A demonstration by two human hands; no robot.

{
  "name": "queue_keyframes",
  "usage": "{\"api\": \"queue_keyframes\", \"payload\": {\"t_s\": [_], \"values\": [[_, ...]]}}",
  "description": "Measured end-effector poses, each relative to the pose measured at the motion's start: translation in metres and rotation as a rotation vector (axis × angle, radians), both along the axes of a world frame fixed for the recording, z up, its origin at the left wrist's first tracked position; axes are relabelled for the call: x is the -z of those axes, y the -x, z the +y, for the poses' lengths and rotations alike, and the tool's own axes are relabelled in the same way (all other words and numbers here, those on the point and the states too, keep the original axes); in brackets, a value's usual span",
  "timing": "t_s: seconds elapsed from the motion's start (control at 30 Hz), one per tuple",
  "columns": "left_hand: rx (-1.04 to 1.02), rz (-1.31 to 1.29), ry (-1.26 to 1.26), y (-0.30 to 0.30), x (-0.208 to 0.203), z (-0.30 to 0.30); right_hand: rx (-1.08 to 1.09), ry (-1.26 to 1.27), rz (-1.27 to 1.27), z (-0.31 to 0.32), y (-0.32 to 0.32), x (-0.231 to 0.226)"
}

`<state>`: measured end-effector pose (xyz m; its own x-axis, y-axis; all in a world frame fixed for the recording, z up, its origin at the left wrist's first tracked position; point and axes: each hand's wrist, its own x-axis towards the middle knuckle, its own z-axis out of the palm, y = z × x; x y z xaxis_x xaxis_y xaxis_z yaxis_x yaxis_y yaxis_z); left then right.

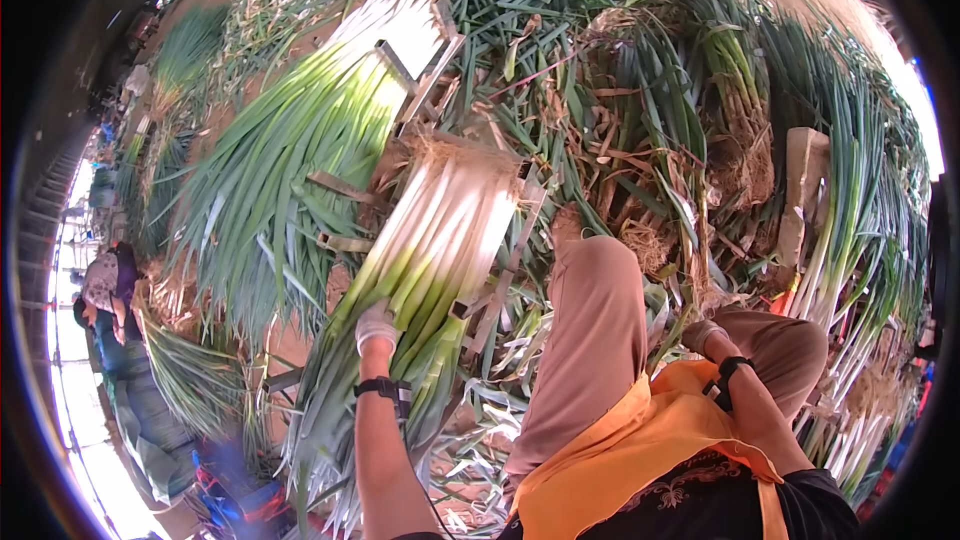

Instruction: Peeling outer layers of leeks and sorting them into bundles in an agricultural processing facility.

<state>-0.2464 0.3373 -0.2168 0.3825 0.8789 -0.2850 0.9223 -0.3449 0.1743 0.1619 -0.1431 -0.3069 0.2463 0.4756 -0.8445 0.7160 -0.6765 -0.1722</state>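
Note:
Long green onions (440,230) lie side by side in a metal frame (510,260), white ends and roots away from me, green leaves toward me. My left hand (377,328), in a pale glove, is on their green part, its fingers curled onto the stalks; the fingertips are hidden among them. By my bent right knee, my gloved right hand (703,336) is closed at a green onion stalk (672,338); my fingers show only in part. Both wrists wear dark straps.
A second metal frame (430,75) holds another pile of green onions (370,60) farther off. Loose green onions (850,200) and dry leaves (610,155) cover the ground ahead and right. A pale block (803,190) stands among them. Another person (110,285) is at far left.

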Motion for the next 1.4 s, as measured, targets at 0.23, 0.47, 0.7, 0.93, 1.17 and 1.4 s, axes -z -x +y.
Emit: {"api": "queue_keyframes", "payload": {"t_s": [0.23,0.47,0.7,0.93,1.17,1.4], "values": [[-0.064,-0.249,0.090,0.005,-0.001,-0.005,0.546,0.033,0.062,-0.009,-0.005,-0.010],[0.033,0.130,0.043,-0.019,-0.005,-0.007,0.285,-0.104,0.134,-0.002,0.004,-0.020],[0.059,0.259,0.060,-0.037,-0.008,-0.020,0.391,-0.014,0.034,-0.037,-0.009,0.032],[0.206,0.116,-0.129,-0.028,-0.005,-0.034,-0.561,-0.129,-0.080,-0.111,-0.032,0.141],[0.043,0.348,-0.135,-0.038,0.009,-0.008,-0.332,0.263,-0.020,0.048,0.023,-0.005],[-0.247,0.144,-0.181,-0.041,0.009,0.005,-0.128,-0.151,-0.035,0.024,-0.014,0.041]]}}
